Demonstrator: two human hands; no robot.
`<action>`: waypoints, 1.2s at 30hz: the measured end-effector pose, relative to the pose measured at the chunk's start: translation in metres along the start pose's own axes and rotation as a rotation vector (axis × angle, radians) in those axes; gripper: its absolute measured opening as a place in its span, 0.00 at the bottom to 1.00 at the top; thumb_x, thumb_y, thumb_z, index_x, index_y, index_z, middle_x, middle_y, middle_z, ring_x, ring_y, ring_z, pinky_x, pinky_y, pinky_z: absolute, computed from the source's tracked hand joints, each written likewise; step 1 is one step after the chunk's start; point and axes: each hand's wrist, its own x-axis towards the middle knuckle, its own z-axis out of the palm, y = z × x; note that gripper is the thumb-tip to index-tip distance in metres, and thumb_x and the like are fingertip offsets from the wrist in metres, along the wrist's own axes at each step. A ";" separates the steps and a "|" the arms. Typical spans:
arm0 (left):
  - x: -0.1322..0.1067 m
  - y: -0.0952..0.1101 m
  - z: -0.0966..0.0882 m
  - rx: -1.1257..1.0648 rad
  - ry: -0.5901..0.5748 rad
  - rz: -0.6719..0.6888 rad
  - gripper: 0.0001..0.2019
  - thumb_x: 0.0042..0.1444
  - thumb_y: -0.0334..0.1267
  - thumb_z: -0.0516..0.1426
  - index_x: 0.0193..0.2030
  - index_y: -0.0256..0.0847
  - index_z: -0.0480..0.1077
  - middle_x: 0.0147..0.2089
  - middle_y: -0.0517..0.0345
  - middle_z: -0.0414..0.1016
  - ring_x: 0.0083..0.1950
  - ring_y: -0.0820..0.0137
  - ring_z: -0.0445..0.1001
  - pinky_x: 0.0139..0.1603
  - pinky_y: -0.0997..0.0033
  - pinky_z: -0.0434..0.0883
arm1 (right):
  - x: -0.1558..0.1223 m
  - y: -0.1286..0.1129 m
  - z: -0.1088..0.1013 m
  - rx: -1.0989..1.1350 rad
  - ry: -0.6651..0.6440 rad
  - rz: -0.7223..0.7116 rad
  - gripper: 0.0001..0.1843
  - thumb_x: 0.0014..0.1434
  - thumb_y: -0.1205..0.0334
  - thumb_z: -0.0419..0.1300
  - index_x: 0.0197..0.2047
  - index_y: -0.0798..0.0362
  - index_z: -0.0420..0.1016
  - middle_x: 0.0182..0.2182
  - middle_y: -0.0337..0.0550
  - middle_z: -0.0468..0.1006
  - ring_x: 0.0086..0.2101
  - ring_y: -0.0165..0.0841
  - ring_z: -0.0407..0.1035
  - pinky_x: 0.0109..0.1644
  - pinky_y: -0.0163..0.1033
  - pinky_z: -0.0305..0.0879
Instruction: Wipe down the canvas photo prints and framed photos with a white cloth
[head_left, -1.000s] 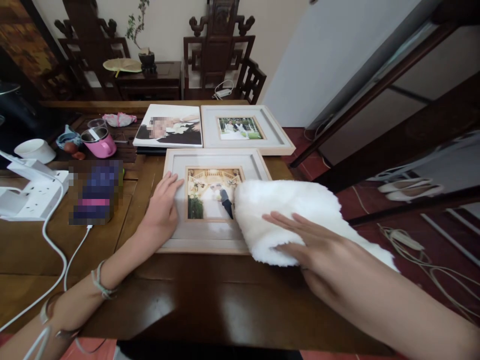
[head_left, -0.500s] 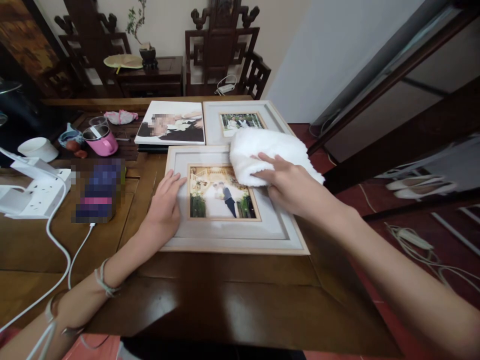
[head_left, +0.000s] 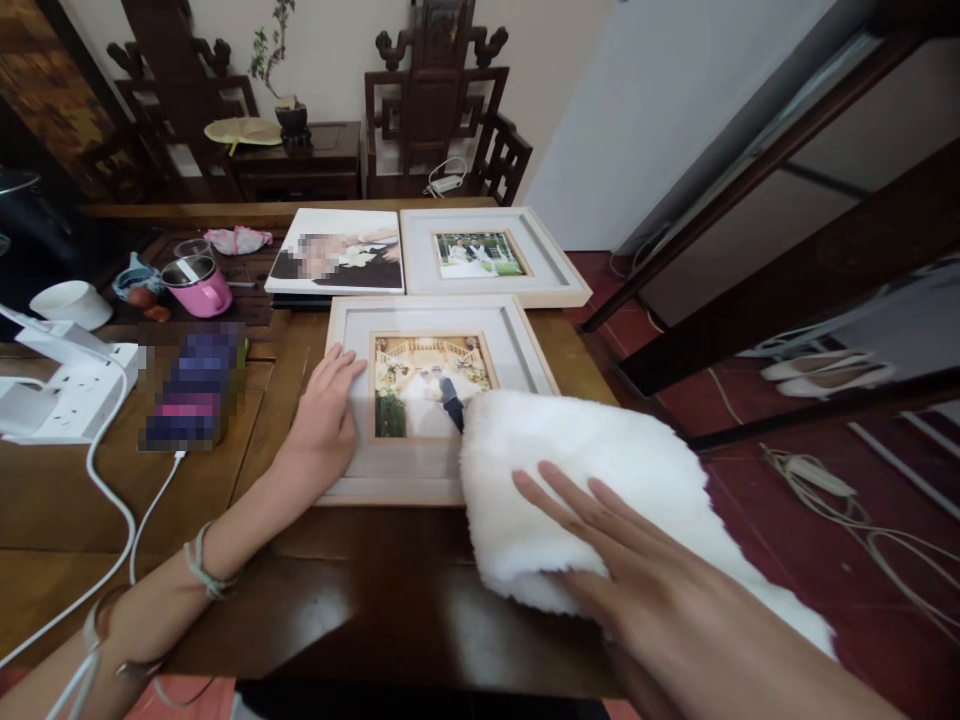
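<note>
A light wooden picture frame (head_left: pixel 352 489) with a wedding photo lies face up before me. My left hand (head_left: pixel 328 415) rests on its left edge, fingers stretched out with their tips over the rim. A fluffy white cloth (head_left: pixel 585 440) covers the frame's lower right corner and hangs past it toward the table's edge. My right hand (head_left: pixel 637 560) holds the cloth, its fingers spread on top and the thumb tucked at the near fold. Behind lie a second picture frame (head_left: pixel 555 245) and a white-edged photo panel (head_left: pixel 337 250).
On the left of the wooden table (head_left: pixel 360 590) are a power strip (head_left: pixel 82 390), a charging phone (head_left: pixel 199 385), a pink mug (head_left: pixel 196 287) and a white cup (head_left: pixel 73 303). Carved chairs (head_left: pixel 439 100) stand behind. A dark rack with shoes (head_left: pixel 825 373) is at the right.
My right hand has drawn the white cloth from the frame's upper right down toward me to its lower right corner. The second frame is now uncovered. My left hand stays put.
</note>
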 end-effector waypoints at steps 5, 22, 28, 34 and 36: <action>0.000 0.000 0.000 0.001 0.007 0.001 0.24 0.54 0.22 0.46 0.56 0.37 0.65 0.63 0.46 0.66 0.69 0.57 0.56 0.68 0.45 0.57 | 0.052 -0.019 0.009 0.067 0.022 -0.032 0.10 0.54 0.71 0.56 0.28 0.54 0.78 0.57 0.60 0.69 0.59 0.55 0.59 0.59 0.61 0.62; 0.000 -0.001 0.001 0.036 0.015 0.034 0.23 0.53 0.20 0.46 0.55 0.35 0.66 0.61 0.44 0.67 0.69 0.56 0.57 0.67 0.46 0.59 | 0.016 0.019 0.003 0.017 0.105 0.021 0.20 0.47 0.83 0.46 0.14 0.54 0.68 0.56 0.53 0.72 0.58 0.49 0.62 0.59 0.57 0.65; 0.000 -0.002 0.001 0.038 0.010 0.038 0.24 0.52 0.19 0.46 0.55 0.34 0.66 0.61 0.43 0.67 0.69 0.56 0.57 0.67 0.44 0.58 | 0.036 0.060 0.014 -0.085 0.050 0.027 0.19 0.47 0.82 0.47 0.21 0.56 0.74 0.59 0.55 0.69 0.62 0.50 0.55 0.61 0.61 0.60; 0.000 -0.006 0.002 0.024 0.017 0.048 0.24 0.53 0.19 0.47 0.55 0.36 0.66 0.61 0.44 0.67 0.69 0.55 0.57 0.67 0.43 0.58 | 0.092 0.100 0.027 -0.145 -0.012 0.133 0.24 0.45 0.82 0.49 0.40 0.59 0.79 0.60 0.56 0.66 0.62 0.51 0.54 0.62 0.60 0.59; 0.000 -0.007 0.002 0.027 0.023 0.057 0.23 0.53 0.19 0.47 0.55 0.36 0.66 0.61 0.44 0.67 0.69 0.56 0.57 0.67 0.44 0.59 | 0.100 0.104 0.026 -0.146 -0.038 0.159 0.25 0.46 0.82 0.49 0.43 0.59 0.78 0.61 0.55 0.66 0.62 0.51 0.54 0.61 0.60 0.61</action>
